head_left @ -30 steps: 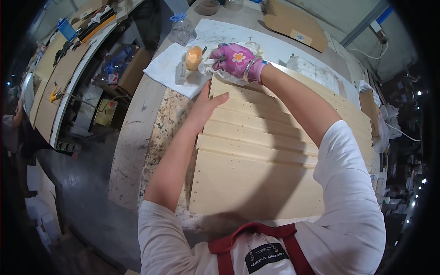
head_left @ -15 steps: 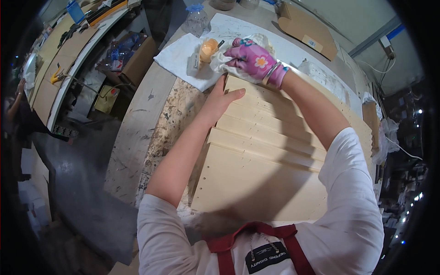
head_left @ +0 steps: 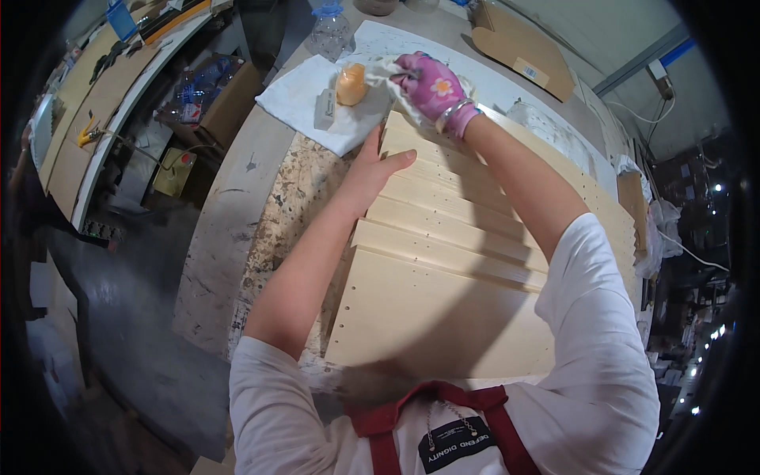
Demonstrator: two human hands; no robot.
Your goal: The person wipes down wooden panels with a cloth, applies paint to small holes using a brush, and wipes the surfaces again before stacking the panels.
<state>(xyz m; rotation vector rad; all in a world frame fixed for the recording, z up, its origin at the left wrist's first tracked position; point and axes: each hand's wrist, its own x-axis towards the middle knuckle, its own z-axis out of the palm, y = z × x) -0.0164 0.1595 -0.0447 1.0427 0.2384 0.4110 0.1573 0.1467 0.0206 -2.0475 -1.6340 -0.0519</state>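
Observation:
My left hand [head_left: 378, 170], bare, grips the left edge of a wooden panel [head_left: 443, 150] near the far end of an overlapping row of pale boards. Its thumb lies on top; the other fingers are partly hidden at the edge. On my right hand [head_left: 431, 87] is a pink flowered glove, closed around a crumpled white cloth [head_left: 386, 68] over the far end of the boards. A small dark item shows by its fingers, too unclear to name. Left of it, an orange lump [head_left: 350, 84] and a small whitish block [head_left: 325, 108] rest on a white cloth sheet [head_left: 289, 103].
A clear plastic bottle [head_left: 329, 32] with a blue top stands beyond the sheet. Bent cardboard [head_left: 526, 51] lies at the far right. Left of the worn bench [head_left: 214, 237], across the floor, are a shelf [head_left: 119, 119] and a carton of bottles [head_left: 210, 103].
My right hand has lifted slightly up and left with the cloth, away from the orange lump. My left hand keeps its grip on the board edge. The whole view has shifted a little.

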